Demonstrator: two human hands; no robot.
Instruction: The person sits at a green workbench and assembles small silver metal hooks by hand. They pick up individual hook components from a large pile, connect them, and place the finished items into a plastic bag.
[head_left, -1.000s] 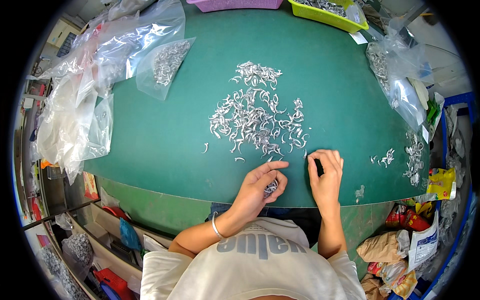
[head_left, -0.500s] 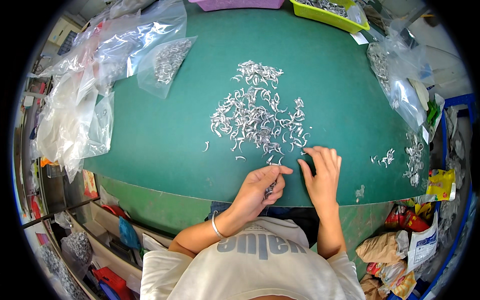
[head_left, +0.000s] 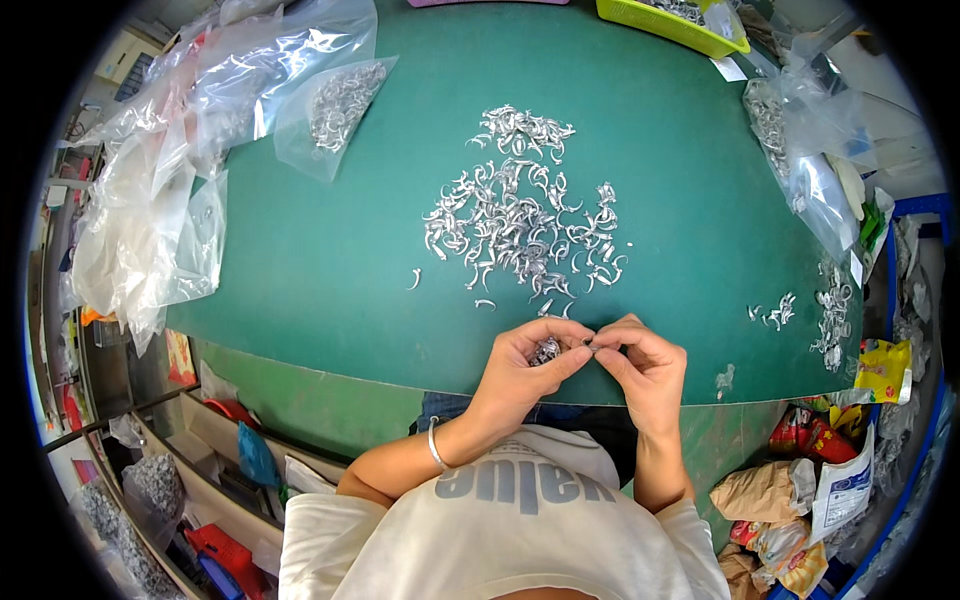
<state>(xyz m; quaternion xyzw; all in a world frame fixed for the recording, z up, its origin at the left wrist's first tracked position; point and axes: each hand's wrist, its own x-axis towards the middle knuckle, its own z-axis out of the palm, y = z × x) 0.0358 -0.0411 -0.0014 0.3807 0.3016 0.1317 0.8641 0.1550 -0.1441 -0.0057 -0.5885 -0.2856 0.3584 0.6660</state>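
Several small silver curved metal pieces sit in the curled fingers of my left hand. Its thumb and forefinger meet the fingertips of my right hand, which pinches a small metal piece with them. That piece is mostly hidden by the fingers. Just beyond both hands spreads a loose pile of the same silver curved pieces on the green table. A smaller heap of pieces lies behind it. A few single ones are scattered at the near and left edges.
Clear plastic bags cover the table's left side, beside a bag of metal pieces. At the back right stands a yellow-green basket. Bagged pieces and small loose heaps lie along the right edge. Packages are piled below right.
My right hand has come left from the pile's near edge to meet my left hand, and now pinches a piece. My left hand has turned so the pieces inside show. The view has shifted slightly.
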